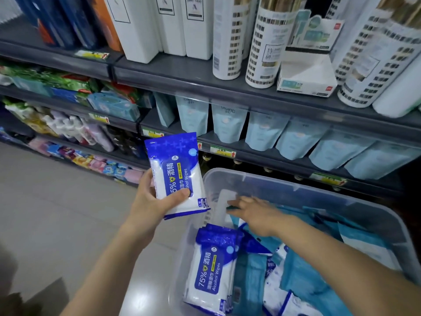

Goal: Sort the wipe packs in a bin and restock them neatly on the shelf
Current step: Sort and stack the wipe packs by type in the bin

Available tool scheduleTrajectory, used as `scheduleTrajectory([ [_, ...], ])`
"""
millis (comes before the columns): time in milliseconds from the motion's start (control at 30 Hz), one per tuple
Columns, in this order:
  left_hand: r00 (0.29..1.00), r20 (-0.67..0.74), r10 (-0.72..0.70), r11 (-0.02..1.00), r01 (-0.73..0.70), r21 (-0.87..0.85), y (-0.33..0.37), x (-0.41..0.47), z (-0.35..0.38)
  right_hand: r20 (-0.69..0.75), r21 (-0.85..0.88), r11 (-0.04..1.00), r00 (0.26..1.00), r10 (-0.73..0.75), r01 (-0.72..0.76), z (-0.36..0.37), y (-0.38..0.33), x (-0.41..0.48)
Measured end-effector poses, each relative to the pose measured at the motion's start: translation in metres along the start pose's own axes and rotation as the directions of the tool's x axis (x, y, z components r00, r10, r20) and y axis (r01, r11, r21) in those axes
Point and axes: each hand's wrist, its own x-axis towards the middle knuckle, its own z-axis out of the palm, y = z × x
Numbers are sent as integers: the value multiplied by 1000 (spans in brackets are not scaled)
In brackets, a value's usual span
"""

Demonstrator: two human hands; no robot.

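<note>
My left hand [157,197] grips a blue and white alcohol wipe pack [176,174], held upright just left of the clear plastic bin [296,185]. Inside the bin, a stack of the same blue and white packs [211,274] stands along the near left wall, beside several teal packs [307,270]. My right hand [255,213] reaches into the far left part of the bin and touches a white pack [222,206] standing on edge. Whether its fingers curl round that pack is blurred.
The grey shelf [262,153] behind the bin carries a row of light blue pouches [264,131]. White boxes and tall cylinders [266,49] stand on the shelf above. More packaged goods fill the shelves at left, over a grey tiled floor [57,213].
</note>
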Motion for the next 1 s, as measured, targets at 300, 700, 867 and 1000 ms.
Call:
scheduleTrajectory([
  [300, 998, 68, -4, 999, 1, 47, -1, 6, 13, 92, 125, 971, 977, 194, -205, 4, 15, -5],
  [700, 985, 171, 13, 978, -48, 202, 12, 3, 53, -106, 306, 942, 978, 178, -138, 1, 22, -73],
  [867, 963, 269, -16, 930, -85, 359, 7, -3, 76, -292, 265, 963, 947, 131, -51, 24, 20, -91],
  [1000, 937, 350, -8, 898, -147, 415, 5, 1, 97, -387, 208, 978, 918, 88, -6, 41, 20, -95],
])
